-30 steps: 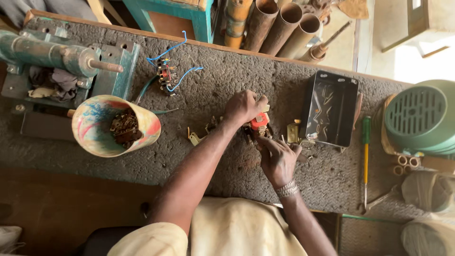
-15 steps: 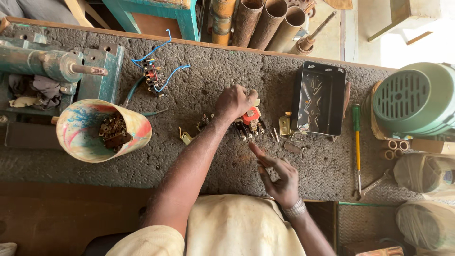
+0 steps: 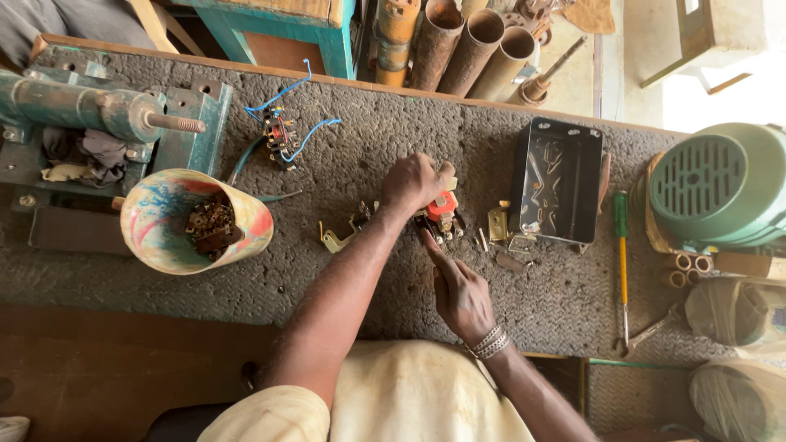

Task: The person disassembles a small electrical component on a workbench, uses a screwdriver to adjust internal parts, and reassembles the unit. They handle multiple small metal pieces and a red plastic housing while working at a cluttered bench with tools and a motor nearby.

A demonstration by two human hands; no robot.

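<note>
Your left hand (image 3: 416, 182) is closed around the small red switch part (image 3: 443, 205) on the rough bench (image 3: 344, 270) — your right hand (image 3: 460, 293) pokes it with one finger — and loose brass bits (image 3: 498, 223) lie beside it, so it looks half done.

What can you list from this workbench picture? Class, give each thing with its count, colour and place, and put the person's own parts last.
Small switch part: one, red, bench middle, under the left hand.
Loose metal bits: several, brass and grey, right of it.
Metal box: one, black, open, right of middle.
Screwdriver: one, green and yellow, right of the box.
Fan cover: one, green, far right.
Cup: one, paint-streaked, on its side, scrap inside, left.
Wired part: one, blue wires, upper middle.
Bench machine: one, teal, upper left.
Pipes: several, rusty, beyond the bench.
Left hand: on the switch part.
Right hand: forefinger pointing at it.
</note>
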